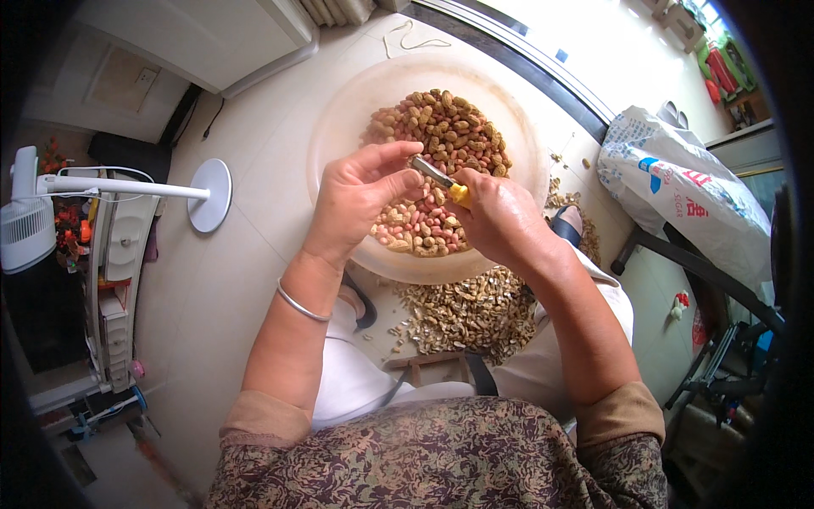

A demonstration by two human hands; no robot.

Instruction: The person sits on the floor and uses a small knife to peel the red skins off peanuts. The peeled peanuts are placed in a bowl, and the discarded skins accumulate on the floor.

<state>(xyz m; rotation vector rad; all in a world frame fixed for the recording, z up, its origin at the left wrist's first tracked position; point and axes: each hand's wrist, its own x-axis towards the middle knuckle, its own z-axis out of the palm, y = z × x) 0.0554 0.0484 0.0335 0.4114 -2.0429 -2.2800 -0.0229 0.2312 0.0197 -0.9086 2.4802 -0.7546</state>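
My right hand is closed around the yellow handle of a metal-jawed hand tool, perhaps pliers. The metal end points at the fingertips of my left hand, whose thumb and index finger are spread on either side of it. Whether a peanut sits between the left fingertips cannot be made out. Both hands are over a wide, pale plastic basin. Inside it lie unshelled peanuts at the back and right, with pink shelled kernels among them and more pods near the front.
A heap of empty peanut shells covers the floor between my feet. At right stand a white printed sack and a black metal frame. A white fan on a round base is at left, near a white cabinet.
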